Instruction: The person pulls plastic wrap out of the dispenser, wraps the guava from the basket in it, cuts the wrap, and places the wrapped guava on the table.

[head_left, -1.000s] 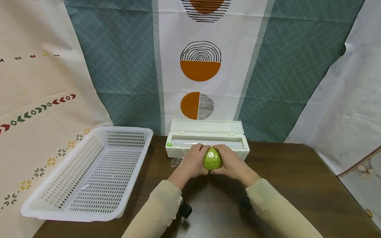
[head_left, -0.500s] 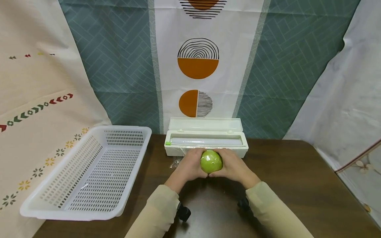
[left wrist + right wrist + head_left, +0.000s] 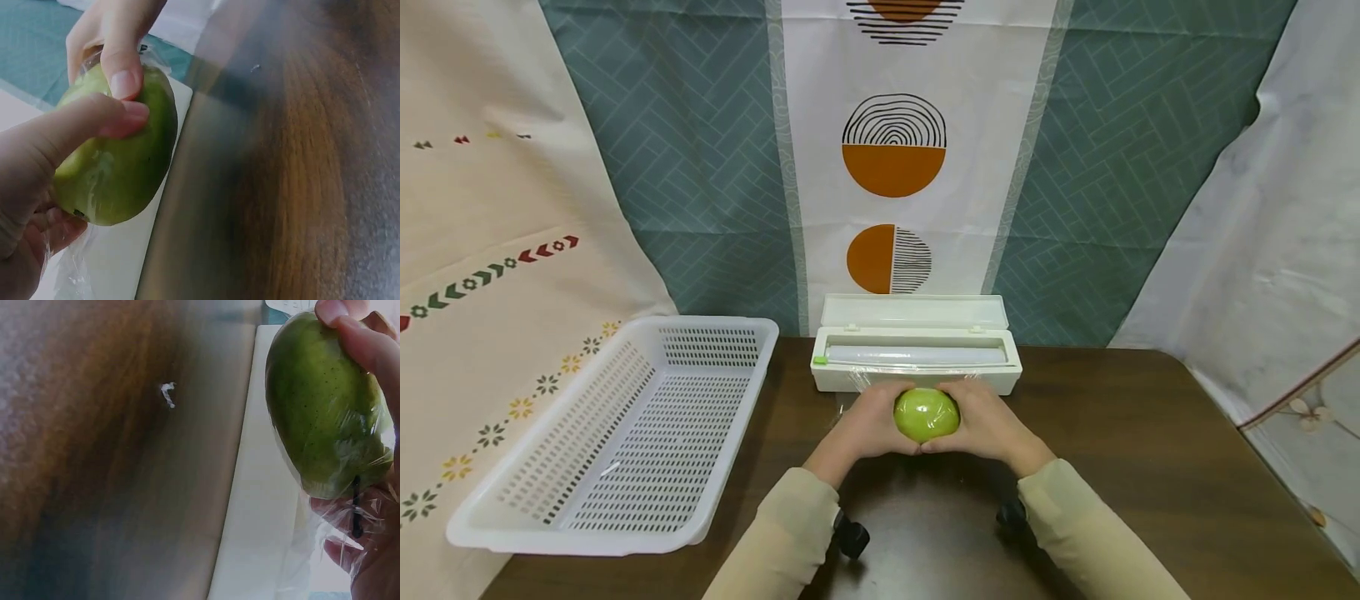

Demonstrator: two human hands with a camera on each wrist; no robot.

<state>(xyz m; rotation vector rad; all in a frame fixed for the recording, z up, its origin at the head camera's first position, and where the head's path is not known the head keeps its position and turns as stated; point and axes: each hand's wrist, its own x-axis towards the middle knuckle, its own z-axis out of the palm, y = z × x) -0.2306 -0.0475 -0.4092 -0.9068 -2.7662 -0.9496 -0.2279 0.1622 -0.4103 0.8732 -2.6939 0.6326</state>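
Note:
A green pear (image 3: 927, 414), wrapped in clear cling film, is held between both hands over the table. My left hand (image 3: 874, 419) grips one end and my right hand (image 3: 991, 423) the other, their thumbs meeting on the near side. Film lies tight and shiny over the speckled skin of the pear (image 3: 325, 406) in the right wrist view, where its dark stem shows through. Loose film (image 3: 74, 272) hangs beyond the fingers in the left wrist view. Behind the hands stands a white cling film dispenser (image 3: 917, 381), lid up, with the film roll (image 3: 917, 356) inside.
A white perforated plastic basket (image 3: 715, 508) stands to the left on the dark wooden table (image 3: 1150, 467). A tiny white scrap (image 3: 167, 395) lies on the tabletop. Patterned cloths (image 3: 700, 167) hang behind and at both sides.
Both hands have come slightly nearer to me with the pear. The pear has turned from standing tall to lying wider across between them. The dispenser and basket have not moved.

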